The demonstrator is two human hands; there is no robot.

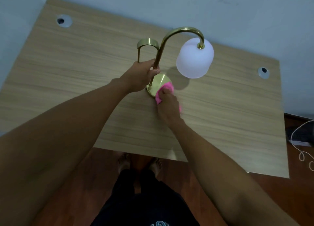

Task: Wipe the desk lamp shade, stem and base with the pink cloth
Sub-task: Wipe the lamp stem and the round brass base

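1. My left hand (pixel 141 75) is wrapped round the brass stem (pixel 171 37) low down, fingers curled shut on it, thumb toward the base.
2. My right hand (pixel 168 107) has the pink cloth (pixel 165 90) bunched under it, fingers pressed together & curled down onto the cloth, pinning it against the near-right edge of the round brass base (pixel 158 83).
3. Cloth covers approx. the near-right part of the base; a bit of pink also shows at the right side of my hand. Rest of the base is bare & shiny.
4. Lamp stands about mid-desk (pixel 68 73), upright. Stem rises from the base, arcs over to the right & ends at a brass fitting on the white shade (pixel 195 59).
5. Shade hangs open end down, right of the stem, above the desk, not touching either hand.
6. A 2nd brass hoop piece (pixel 147 45) sits just behind my left hand; can't tell how it joins the lamp.
7. Two round cable holes in the desk: far left (pixel 63 20) & far right (pixel 263 72).
8. White cord (pixel 300 141) on the floor at the right.
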